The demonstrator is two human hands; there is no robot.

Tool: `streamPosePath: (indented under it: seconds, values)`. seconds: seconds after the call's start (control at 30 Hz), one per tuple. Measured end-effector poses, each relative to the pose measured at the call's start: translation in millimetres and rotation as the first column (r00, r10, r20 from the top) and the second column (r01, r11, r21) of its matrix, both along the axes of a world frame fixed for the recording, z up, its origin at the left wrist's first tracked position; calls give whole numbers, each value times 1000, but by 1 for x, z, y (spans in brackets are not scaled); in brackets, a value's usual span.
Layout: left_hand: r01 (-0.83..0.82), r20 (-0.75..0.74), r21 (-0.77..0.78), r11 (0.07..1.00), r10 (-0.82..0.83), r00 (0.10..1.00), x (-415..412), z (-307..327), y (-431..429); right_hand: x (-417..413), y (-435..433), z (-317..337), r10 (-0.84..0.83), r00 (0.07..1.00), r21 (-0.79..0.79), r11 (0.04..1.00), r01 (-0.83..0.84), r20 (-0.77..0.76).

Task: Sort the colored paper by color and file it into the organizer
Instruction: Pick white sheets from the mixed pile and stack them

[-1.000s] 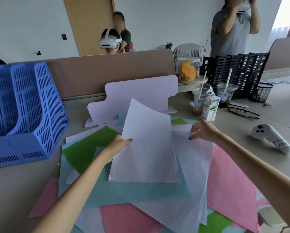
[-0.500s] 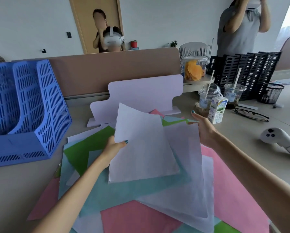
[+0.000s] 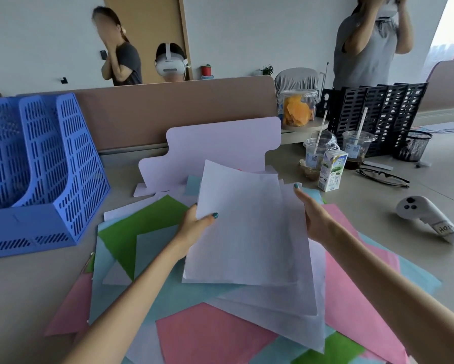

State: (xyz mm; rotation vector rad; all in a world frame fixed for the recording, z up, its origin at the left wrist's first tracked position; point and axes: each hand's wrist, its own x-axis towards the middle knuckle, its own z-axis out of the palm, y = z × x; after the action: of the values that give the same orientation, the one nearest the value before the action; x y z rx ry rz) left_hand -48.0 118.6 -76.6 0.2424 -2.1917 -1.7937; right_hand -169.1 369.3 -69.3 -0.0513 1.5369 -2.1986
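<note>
My left grip (image 3: 194, 227) pinches the thin white paper sheets (image 3: 246, 232) above the mixed coloured paper pile (image 3: 210, 334). My right grip (image 3: 315, 216) steadies their right edge, fingers straight. The sheets are loosely aligned and could fan apart and slip before reaching the blue slotted plastic organizer (image 3: 49, 179), well apart on the left.

The blue organizer (image 3: 49, 179) ran off the left edge. Fingers of the left hand (image 3: 194, 227) (all but the thumb) lay hidden behind the white sheets (image 3: 246, 232). Those of the right hand (image 3: 315, 216) were perhaps hidden too. Print on the milk carton (image 3: 332, 170) was too small to read.
</note>
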Motion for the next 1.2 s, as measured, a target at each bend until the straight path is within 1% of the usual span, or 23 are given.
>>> streamPosePath:
  seconds: [0.03, 0.07, 0.1, 0.17, 0.2, 0.23, 0.3, 0.4, 0.43, 0.53, 0.63, 0.67, 0.73, 0.8, 0.87, 0.93, 1.03, 1.1, 1.2]
  values:
    - [7, 0, -10, 1000, -7, 1000, -2, -1, 3, 4, 3, 2, 68, 997, -36, 997, -69, -29]
    - [21, 0, -17, 1000, -21, 1000, -4, -2, 7, 8, 4, 3, 111, 993, -17, 994, -112, -46]
    - [36, 3, -35, 999, -36, 999, -6, -4, 10, 9, 4, 1, 130, 989, 77, 989, -124, -72]
    - [60, 11, -71, 996, -59, 998, -9, -6, 15, 10, 2, -4, 114, 983, 304, 950, -67, -142]
    - [65, 16, -109, 992, -64, 998, -10, -7, 14, 9, 1, -7, 101, 980, 368, 929, -31, -173]
    - [55, 28, -170, 984, -51, 998, -10, -8, 11, 8, 0, -8, 83, 976, 396, 918, 2, -199]
    - [-22, 35, -271, 962, 32, 999, -11, -9, 0, 5, -1, -9, 49, 970, 407, 912, 54, -238]
    - [-134, -14, -398, 908, 140, 990, -14, -14, -29, 3, -1, -9, 25, 963, 356, 931, 76, -269]
    - [-138, 5, -412, 901, 154, 988, -14, -14, -37, 4, -1, -10, 18, 960, 334, 939, 80, -280]
    - [-108, 58, -377, 920, 140, 989, -13, -11, -49, 5, -3, -8, -17, 960, 293, 950, 102, -280]
    - [-97, 78, -439, 893, 146, 986, -13, -11, -61, 3, -8, -9, -46, 960, 293, 947, 130, -275]
    - [-120, 69, -446, 887, 168, 983, -13, -10, -66, 3, -10, -8, -59, 959, 295, 945, 144, -278]
    - [-224, 34, -440, 870, 265, 964, -10, -7, -75, 3, -12, -6, -90, 955, 300, 937, 177, -282]
    - [-375, 8, -453, 809, 424, 906, -4, -2, -86, 1, -14, -6, -107, 954, 306, 932, 194, -279]
    - [-499, 0, -499, 708, 576, 817, 7, 1, -97, -2, -15, -7, -100, 956, 334, 923, 192, -275]
    - [-583, -10, -551, 597, 694, 720, 19, 1, -106, -3, -18, -6, -97, 957, 372, 907, 199, -274]
    - [-610, -22, -654, 447, 795, 606, 36, 0, -111, 1, -21, -3, -107, 948, 400, 888, 226, -299]
    - [-600, -33, -695, 397, 815, 578, 43, -3, -114, 3, -22, -3, -109, 949, 399, 888, 227, -297]
    - [-571, -35, -731, 374, 815, 578, 46, -9, -120, 5, -22, -2, -139, 948, 403, 880, 250, -286]
